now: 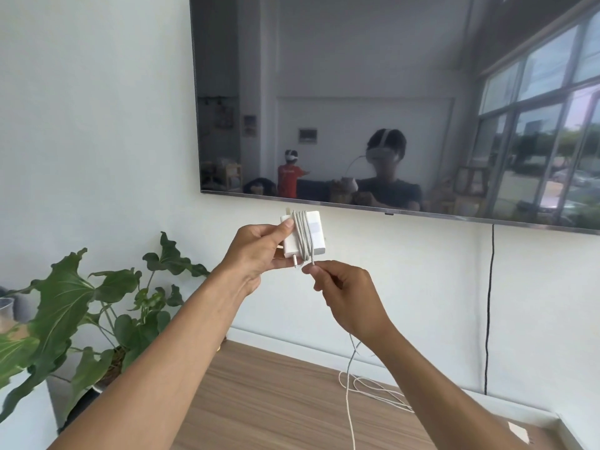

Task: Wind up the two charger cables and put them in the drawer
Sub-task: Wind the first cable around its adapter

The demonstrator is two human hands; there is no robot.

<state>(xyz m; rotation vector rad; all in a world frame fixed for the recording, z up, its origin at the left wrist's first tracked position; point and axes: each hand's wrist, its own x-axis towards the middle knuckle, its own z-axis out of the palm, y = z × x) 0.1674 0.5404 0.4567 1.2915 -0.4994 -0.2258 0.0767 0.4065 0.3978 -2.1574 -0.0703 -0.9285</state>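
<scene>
Charger brick [303, 233] is pinched in the left hand [256, 251], thumb on its face, fingers closed behind. The cable [305, 235] is nipped just below the brick between thumb and forefinger of the right hand [344, 297], remaining fingers curled. Several turns are already wrapped round the brick; the slack runs down past the right wrist to loose loops [373, 388] on the counter [276, 401] below the hands. Brick judged light, rigid, smooth, so best gripped by its flat faces clear of the turns. Cable judged thin, limp, slightly springy: light tension needed or turns slip off. Second charger [519, 431] possibly at the counter's right end; drawer not seen.
</scene>
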